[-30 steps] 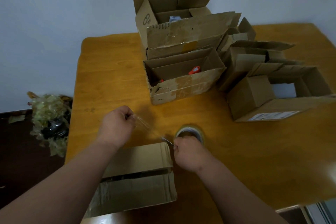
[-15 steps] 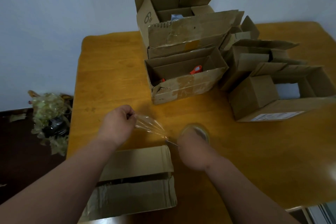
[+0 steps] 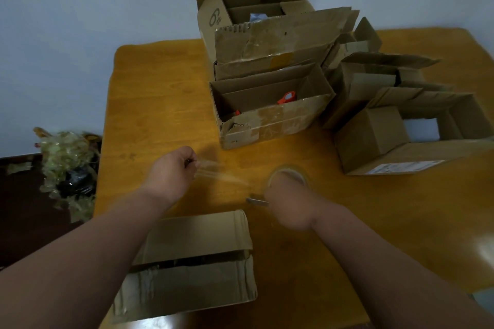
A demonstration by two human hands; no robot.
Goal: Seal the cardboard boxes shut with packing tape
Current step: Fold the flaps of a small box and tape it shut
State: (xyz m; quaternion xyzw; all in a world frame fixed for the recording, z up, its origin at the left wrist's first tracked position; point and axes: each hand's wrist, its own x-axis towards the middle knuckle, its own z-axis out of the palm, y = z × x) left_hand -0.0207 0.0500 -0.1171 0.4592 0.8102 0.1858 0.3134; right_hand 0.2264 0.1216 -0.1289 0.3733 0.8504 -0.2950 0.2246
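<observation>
On the wooden table point(image 3: 160, 93), the blurred right hand point(image 3: 288, 203) grips a small blade point(image 3: 256, 201), hiding the tape roll point(image 3: 290, 171); the left hand point(image 3: 171, 176) pinches the tape strip point(image 3: 219, 172).

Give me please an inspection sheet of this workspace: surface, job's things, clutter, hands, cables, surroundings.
Surface: wooden table, orange-brown.
Job's things: near box at the front edge, flaps folded down with a dark gap along the seam; tape roll flat on the table; clear tape strip stretched out from the left hand toward the right hand.
Clutter: open boxes crowd the far side; one holds an orange item.
Hands: left hand pinches the strip's end; right hand, blurred, holds a thin grey tool, grip unclear.
Cables: nothing seen.
Surroundings: pale wall; heap of crumpled used tape on the dark floor at left.
</observation>
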